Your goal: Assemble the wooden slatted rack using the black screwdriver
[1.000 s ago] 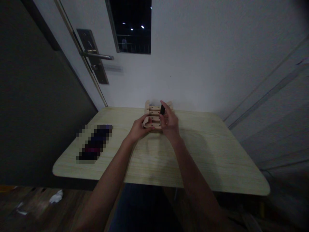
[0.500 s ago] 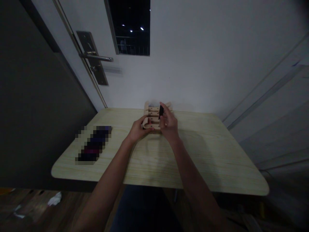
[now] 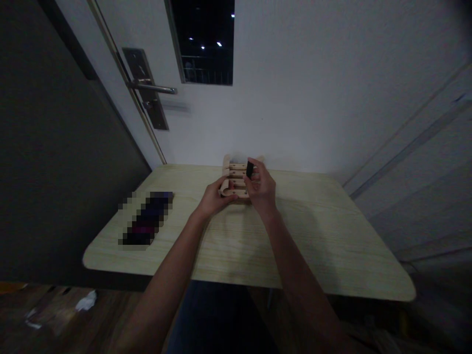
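Note:
A small pale wooden rack with several cross slats (image 3: 239, 182) sits near the far edge of the table. My left hand (image 3: 215, 197) grips its near left corner, thumb along the front slat and fingers at the side. My right hand (image 3: 264, 191) is over the rack's right side, pinching a small dark block-like piece (image 3: 250, 169) between thumb and fingers. The piece is too dark to tell its kind. Much of the rack's right end is hidden behind my right hand. A bit of red shows between the slats by my left fingers.
The pale wood-grain table (image 3: 221, 246) stands against a white door with a lever handle (image 3: 155, 88) and a dark window (image 3: 206, 44). A dark blurred-out flat object (image 3: 147, 216) lies at the table's left. Crumpled white paper (image 3: 86, 301) is on the floor.
The whole view has shifted slightly. My right hand, with the dark piece, has moved a little to the right over the rack. The left hand keeps its grip.

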Demonstrator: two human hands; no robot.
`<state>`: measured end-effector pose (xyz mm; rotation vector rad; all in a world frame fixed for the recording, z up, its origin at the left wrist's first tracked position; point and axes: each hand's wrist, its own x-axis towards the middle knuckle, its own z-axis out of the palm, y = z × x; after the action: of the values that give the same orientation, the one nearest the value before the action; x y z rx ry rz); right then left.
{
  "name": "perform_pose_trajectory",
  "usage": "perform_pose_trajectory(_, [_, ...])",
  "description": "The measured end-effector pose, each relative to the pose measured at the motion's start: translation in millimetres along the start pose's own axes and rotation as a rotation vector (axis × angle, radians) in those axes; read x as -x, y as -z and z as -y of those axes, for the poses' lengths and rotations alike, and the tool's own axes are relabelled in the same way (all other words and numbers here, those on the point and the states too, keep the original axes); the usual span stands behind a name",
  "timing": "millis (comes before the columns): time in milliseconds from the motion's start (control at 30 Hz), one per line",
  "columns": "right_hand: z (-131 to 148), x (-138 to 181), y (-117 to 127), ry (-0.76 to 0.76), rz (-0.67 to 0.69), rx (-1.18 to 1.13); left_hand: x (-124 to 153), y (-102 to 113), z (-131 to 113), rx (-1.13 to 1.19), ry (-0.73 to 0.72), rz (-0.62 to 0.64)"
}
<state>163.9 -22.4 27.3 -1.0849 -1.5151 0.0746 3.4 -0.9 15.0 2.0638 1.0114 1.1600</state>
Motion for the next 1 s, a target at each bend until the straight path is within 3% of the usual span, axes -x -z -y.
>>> perform_pose_trajectory(433, [1.0, 4.7, 5.7, 0.039, 0.063, 0.007, -1.4, 0.7, 0.0, -0.004, 0.002, 0.013])
perform_pose_trajectory(1000, [2.3, 0.7, 1.9, 0.058, -0.031, 0.024, -0.6, 0.5, -0.3, 0.008, 0.005, 0.002])
